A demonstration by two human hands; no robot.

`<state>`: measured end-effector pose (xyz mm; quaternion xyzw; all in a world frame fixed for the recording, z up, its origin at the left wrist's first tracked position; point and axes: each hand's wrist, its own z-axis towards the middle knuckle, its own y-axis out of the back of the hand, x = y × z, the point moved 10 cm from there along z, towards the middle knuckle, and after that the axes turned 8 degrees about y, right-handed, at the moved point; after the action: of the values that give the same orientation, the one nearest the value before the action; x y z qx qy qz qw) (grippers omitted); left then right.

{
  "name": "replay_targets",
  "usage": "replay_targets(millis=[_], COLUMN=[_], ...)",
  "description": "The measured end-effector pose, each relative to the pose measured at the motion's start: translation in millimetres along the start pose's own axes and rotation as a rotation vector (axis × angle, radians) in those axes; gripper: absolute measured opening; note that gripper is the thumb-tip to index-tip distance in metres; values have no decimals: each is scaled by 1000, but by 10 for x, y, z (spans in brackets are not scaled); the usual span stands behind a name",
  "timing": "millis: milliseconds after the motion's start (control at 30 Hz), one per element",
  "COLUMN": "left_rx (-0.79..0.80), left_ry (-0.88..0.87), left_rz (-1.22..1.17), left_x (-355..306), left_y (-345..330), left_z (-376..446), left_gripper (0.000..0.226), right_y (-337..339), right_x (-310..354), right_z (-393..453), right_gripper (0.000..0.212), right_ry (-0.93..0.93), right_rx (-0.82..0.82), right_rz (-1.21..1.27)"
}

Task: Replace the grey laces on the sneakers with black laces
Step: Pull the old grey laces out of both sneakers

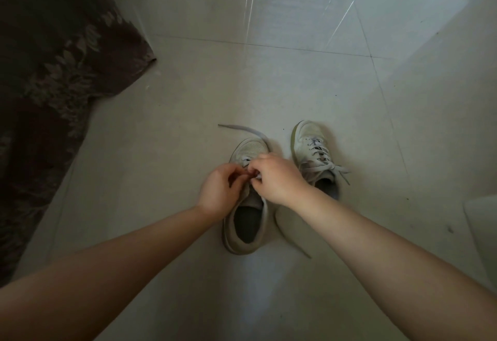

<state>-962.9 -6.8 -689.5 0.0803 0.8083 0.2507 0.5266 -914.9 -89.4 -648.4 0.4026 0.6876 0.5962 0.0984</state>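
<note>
Fingers (236,172) of our left hand (219,192) and right hand (277,179) curl and pinch the grey lace (243,128) over the left sneaker (243,222) at lower centre. We see a dark patterned cloth (53,77) at upper left on the tiled floor (188,85), and the right sneaker (313,152), laced, just beside.

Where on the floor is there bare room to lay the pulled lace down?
Bare tile lies left of the near sneaker, up to the patterned cloth, and beyond both toes. Crowded: the gap toward the laced sneaker, where both hands and loose grey lace sit.
</note>
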Motion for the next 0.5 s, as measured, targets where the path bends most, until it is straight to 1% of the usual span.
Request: replay_targets(millis=[100,200,267,333,400,433,467,500], left_rx=[-15,39,45,25,2,-6,-15,-24], left_ry=[15,-1,8,-32,-66,-64,-62,-66], left_rz=[-22,81,149,170,159,148,141,139], left_x=[39,15,15,-8,-11,7,26,39], left_y=[-39,-109,-96,-70,-34,-12,12,30], left_z=[-99,-126,-111,-130,-169,-178,-181,-184], left_gripper=[14,30,31,28,23,21,18,16], right_y=[-23,-101,-185,-267,-331,-357,-383,-406], right_x=[-54,-36,-76,-151,-237,-268,-291,-316], right_z=[38,74,67,12,-69,-111,-152,-184], right_gripper=[12,11,9,7,6,10,14,14], right_ry=[-17,4,-33,-127,-253,-309,-361,-404], right_rx=[-15,4,38,91,86,71,57,47], right_rz=[54,150,337,544,813,954,1065,1125])
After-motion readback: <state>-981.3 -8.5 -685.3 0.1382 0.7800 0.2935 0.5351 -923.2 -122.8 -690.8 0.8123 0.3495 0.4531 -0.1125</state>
